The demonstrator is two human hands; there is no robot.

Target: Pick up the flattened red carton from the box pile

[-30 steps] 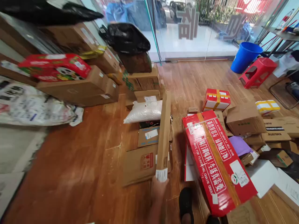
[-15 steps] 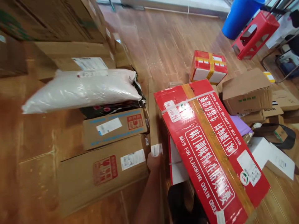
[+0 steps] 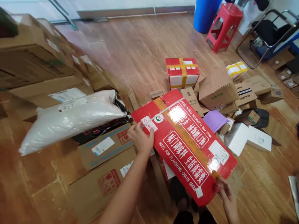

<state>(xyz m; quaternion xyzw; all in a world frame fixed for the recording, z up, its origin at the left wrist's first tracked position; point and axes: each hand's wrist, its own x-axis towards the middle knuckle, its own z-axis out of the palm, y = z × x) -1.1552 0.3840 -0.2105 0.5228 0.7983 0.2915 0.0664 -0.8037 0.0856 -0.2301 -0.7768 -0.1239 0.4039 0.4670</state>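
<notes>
**Inspector:** You are holding the red carton (image 3: 184, 146) with both hands, tilted above the floor in front of you. Your left hand (image 3: 141, 140) is closing over its upper left corner, fingers curled on the edge beside the white label. Your right hand (image 3: 225, 193) is pinching its lower right corner. By my judgement, you are carrying or turning it, not yet setting it down.

**Operator:** What is the next move calling for?

**Inspector:** I am judging that it needs a level grip and a free spot. The brown boxes (image 3: 105, 174) are lying just to your left, with a white sack (image 3: 70, 119) on top of them, and loose parcels are crowding the floor to your right. Your feet are showing directly beneath the carton, so mind where it comes down.

**Operator:** And the count?

**Inspector:** I am counting one long red carton in your hands; one small red box (image 3: 182, 73) with yellow tape beyond it; one white sack; one purple packet (image 3: 213, 119); one red stool (image 3: 223, 25); one blue bin (image 3: 205, 14). The brown boxes are too many and overlapping to count exactly.
</notes>
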